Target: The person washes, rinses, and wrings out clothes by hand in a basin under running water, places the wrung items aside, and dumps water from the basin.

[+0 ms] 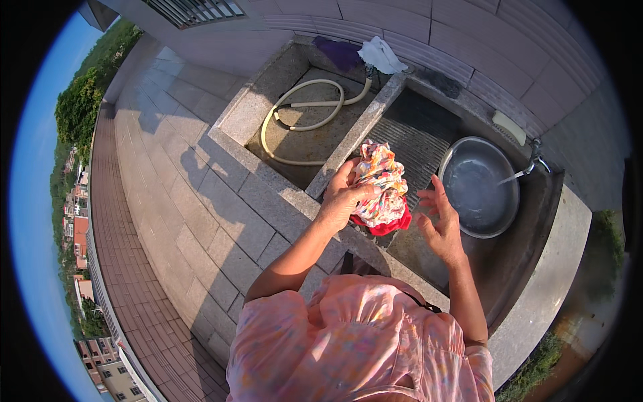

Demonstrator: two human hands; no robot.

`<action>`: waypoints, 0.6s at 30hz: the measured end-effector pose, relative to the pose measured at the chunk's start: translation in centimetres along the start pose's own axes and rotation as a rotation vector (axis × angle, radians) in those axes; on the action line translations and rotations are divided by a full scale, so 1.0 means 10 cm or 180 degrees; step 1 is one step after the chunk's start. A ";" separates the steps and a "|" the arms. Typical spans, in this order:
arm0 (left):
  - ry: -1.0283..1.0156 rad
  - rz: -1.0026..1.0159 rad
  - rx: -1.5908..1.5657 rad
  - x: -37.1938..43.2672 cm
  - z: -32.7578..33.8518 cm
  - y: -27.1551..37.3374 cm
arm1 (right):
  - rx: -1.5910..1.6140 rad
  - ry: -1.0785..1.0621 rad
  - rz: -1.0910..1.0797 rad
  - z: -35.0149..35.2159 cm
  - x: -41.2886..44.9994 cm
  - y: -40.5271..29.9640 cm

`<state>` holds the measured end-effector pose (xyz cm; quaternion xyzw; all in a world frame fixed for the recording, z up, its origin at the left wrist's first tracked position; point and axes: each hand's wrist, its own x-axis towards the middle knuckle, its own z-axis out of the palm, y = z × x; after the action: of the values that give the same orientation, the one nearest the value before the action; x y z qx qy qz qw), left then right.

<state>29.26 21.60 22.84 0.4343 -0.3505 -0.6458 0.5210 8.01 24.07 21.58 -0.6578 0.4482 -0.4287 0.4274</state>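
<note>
My left hand [346, 193] grips a bunched, multicoloured patterned cloth [381, 176], thumb across its front. Below it shows a red cloth [388, 225]; whether the two are one piece I cannot tell. Both are over the near end of a ribbed stone washboard [414, 130] in the wash trough. To the right of the cloth, my right hand [442, 221] is raised with its fingers apart, holding nothing. Beyond it a round metal basin [479, 188] sits in the trough with water in it. A metal tap [536, 163] runs a stream into the basin.
Left of the washboard, a second stone basin [306, 145] holds a looped cream hose [266, 133]. A purple cloth [339, 53] and a white cloth [382, 55] hang at the back rim. A pale brush-like object [509, 128] lies on the ledge by the tap. Tiled wall [492, 60] stands behind.
</note>
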 end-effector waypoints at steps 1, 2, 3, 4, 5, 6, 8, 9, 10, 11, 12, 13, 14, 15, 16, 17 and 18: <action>0.0301 0.0028 0.0093 -0.06 -0.19 0.01 | 0.0059 0.0090 0.0164 -0.02 -0.06 0.16; 0.0693 -0.0018 0.0328 -0.11 -0.34 0.08 | 0.0066 0.0098 0.0146 -0.07 -0.12 0.26; 0.1110 0.0219 0.0662 -0.15 -0.57 0.08 | -0.0117 0.0034 0.0428 -0.12 -0.17 0.35; 0.1460 0.0644 0.0953 -0.18 -0.67 0.15 | -0.0313 -0.0013 0.0722 -0.17 -0.21 0.42; 0.1685 0.0766 0.1057 -0.23 -0.73 0.23 | -0.0306 -0.0004 0.0709 -0.21 -0.25 0.45; 0.1752 0.1278 0.1276 -0.25 -0.94 0.18 | -0.0529 -0.0081 0.0683 -0.23 -0.28 0.47; 0.2576 0.1281 0.3583 -0.30 -1.06 0.17 | -0.0781 -0.0105 0.0694 -0.28 -0.36 0.54; 0.2888 0.1252 0.4691 -0.35 -0.91 0.19 | -0.0757 -0.0116 0.0739 -0.31 -0.40 0.61; 0.2849 0.1078 0.5098 -0.38 -0.92 0.08 | -0.0716 -0.0157 0.0749 -0.31 -0.43 0.64; 0.2797 0.0897 0.5499 -0.39 -1.00 -0.13 | -0.0714 -0.0144 0.0739 -0.32 -0.44 0.65; 0.2420 0.0476 0.5848 -0.41 -1.19 -0.40 | -0.0797 -0.0290 0.0700 -0.31 -0.45 0.65; 0.2116 0.0666 0.6210 -0.44 -1.23 -0.65 | -0.0894 -0.0412 0.0694 -0.32 -0.47 0.66; 0.1914 0.0642 0.6235 -0.44 -1.12 -0.68 | -0.0905 -0.0364 0.0719 -0.34 -0.49 0.69; 0.1732 0.0612 0.6256 -0.45 -1.03 -0.68 | -0.0915 -0.0495 0.0748 -0.36 -0.51 0.70; 0.1723 0.0313 0.6023 -0.38 -1.03 -0.63 | -0.0924 -0.0625 0.0777 -0.38 -0.53 0.71; 0.1706 0.0019 0.5788 -0.30 -1.06 -0.56 | -0.0932 -0.0589 0.0790 -0.40 -0.55 0.71; 0.1647 -0.0327 0.5556 -0.24 -1.06 -0.48 | -0.0897 -0.0418 0.0785 -0.42 -0.56 0.72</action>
<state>37.51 24.99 14.93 0.8207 -0.5671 -0.0560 0.0403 1.17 26.99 14.91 -0.6778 0.5521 -0.2623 0.4088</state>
